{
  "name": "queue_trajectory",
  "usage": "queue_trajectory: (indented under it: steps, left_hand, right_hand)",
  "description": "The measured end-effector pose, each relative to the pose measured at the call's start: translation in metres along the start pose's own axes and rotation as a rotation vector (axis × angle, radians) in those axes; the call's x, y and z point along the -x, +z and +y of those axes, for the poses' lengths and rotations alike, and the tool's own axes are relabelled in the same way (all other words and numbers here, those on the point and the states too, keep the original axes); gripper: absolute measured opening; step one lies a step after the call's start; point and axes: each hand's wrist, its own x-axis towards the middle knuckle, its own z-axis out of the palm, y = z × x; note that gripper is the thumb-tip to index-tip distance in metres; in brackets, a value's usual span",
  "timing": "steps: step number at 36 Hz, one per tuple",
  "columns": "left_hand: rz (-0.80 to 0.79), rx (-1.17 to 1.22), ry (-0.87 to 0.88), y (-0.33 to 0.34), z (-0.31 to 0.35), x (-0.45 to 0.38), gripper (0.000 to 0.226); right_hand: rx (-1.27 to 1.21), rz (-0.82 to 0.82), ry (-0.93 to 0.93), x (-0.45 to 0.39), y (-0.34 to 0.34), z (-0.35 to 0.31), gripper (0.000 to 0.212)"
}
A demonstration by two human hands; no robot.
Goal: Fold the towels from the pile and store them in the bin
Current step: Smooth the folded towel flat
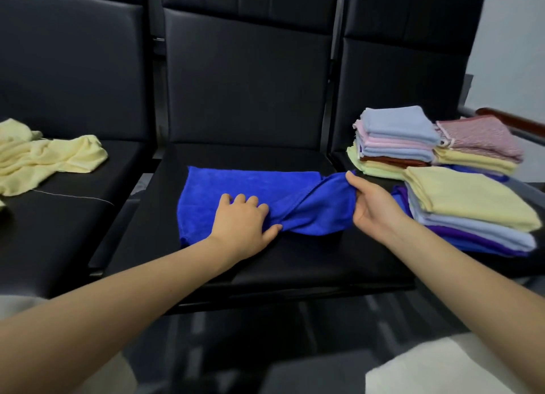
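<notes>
Two hands work on one blue towel (250,193) in the head view, and that towel lies across the middle black seat (295,261) of a row of chairs. My left hand (243,224) rests palm down on the near edge of the cloth, its fingers (240,200) lightly curled onto the fabric and the thumb lying along the hem; I cannot tell whether it pinches the cloth or only presses it. My right hand (370,205) grips the towel's right end, which is bunched and twisted, with the thumb on top and the other fingers curled under it, so that end is lifted a little off the seat. On the left seat I see a crumpled pale yellow towel (44,157), unfolded. On the right seat stand stacks of folded towels (460,199) in yellow, light blue, pink, purple and a red pattern, just beside my right hand. No bin is in sight from here.
</notes>
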Motion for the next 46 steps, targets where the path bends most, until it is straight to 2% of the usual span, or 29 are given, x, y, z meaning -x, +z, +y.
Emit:
queue_trajectory:
  steps: [4, 8, 14, 19, 26, 30, 34, 38, 41, 44, 46]
  left_hand:
    - [0.001, 0.074, 0.009, 0.003, 0.002, 0.001, 0.048]
    - [0.110, 0.260, 0.068, 0.009, -0.001, 0.002, 0.028]
    - [0.262, 0.331, 0.139, 0.014, -0.007, 0.002, 0.006]
    - [0.262, 0.295, 0.170, 0.017, -0.009, -0.001, 0.008]
    - [0.110, 0.202, 0.153, 0.012, -0.001, -0.006, 0.040]
    - [0.118, 0.161, 0.175, 0.010, 0.002, -0.013, 0.029]
    - [0.276, 0.077, 0.303, 0.018, 0.000, -0.018, 0.017]
    - [0.301, 0.176, 0.227, 0.014, -0.004, -0.020, 0.028]
    - [0.291, 0.377, 0.098, 0.006, -0.007, -0.023, 0.019]
    - [0.278, 0.614, -0.064, -0.009, -0.011, -0.026, 0.020]
    - [0.247, 0.719, -0.092, -0.017, -0.016, -0.026, 0.013]
  right_hand:
    - [-0.003, 0.099, 0.030, -0.009, -0.009, 0.003, 0.023]
    - [0.024, 0.238, 0.045, -0.023, -0.022, 0.006, 0.028]
    - [0.108, 0.328, 0.104, -0.038, -0.040, 0.015, 0.031]
    - [0.164, 0.305, 0.122, -0.046, -0.039, 0.020, 0.032]
    - [0.413, 0.308, 0.073, -0.056, -0.036, 0.029, 0.039]
    - [0.494, 0.296, 0.034, -0.055, -0.033, 0.031, 0.038]
    - [0.524, 0.287, 0.016, -0.054, -0.032, 0.032, 0.031]
    - [0.495, 0.289, 0.014, -0.057, -0.037, 0.033, 0.035]
    - [0.432, 0.288, 0.027, -0.056, -0.039, 0.031, 0.036]
    - [0.347, 0.262, 0.020, -0.051, -0.038, 0.026, 0.028]
    - [0.312, 0.257, 0.000, -0.048, -0.036, 0.023, 0.028]
